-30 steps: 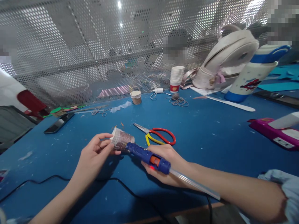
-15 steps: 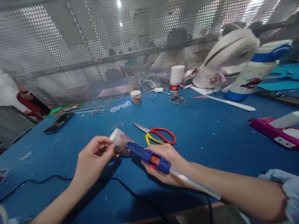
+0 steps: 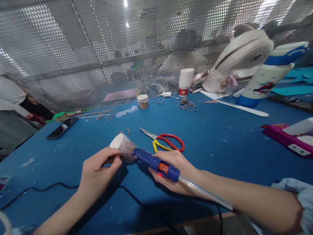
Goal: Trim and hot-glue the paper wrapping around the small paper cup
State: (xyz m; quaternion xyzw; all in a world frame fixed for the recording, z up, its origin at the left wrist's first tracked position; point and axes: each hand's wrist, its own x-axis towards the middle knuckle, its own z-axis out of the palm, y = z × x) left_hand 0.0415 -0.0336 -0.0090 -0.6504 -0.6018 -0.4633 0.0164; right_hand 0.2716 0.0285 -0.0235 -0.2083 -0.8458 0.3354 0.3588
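Observation:
A small paper cup (image 3: 127, 146) lies tilted on its side, its white end facing left. Pale, sheer material and some brownish wrapping cover its side. The closed fingers of my left hand (image 3: 104, 164) pinch at its near edge; they partly hide that edge. My right hand (image 3: 174, 169) is wrapped round a blue hot glue gun (image 3: 149, 160), whose nozzle points left at the cup's side. From its rear end runs a clear glue stick (image 3: 205, 192). Just beyond the glue gun lie scissors (image 3: 156, 137) with one red and one yellow handle.
On the blue table (image 3: 215, 137) stand a small decorated cup (image 3: 142, 101), stacked paper cups (image 3: 185, 83), a backpack (image 3: 234, 65) and a bottle (image 3: 266, 81). Twine (image 3: 186, 105), a white knife (image 3: 244, 108), a phone (image 3: 62, 128) and a magenta power strip (image 3: 288, 138) lie around. A black cord (image 3: 132, 195) crosses the front.
The paper cup has turned slightly and its white end shows more, further to the left. My left fingers have shifted along its near edge. The glue gun has barely moved.

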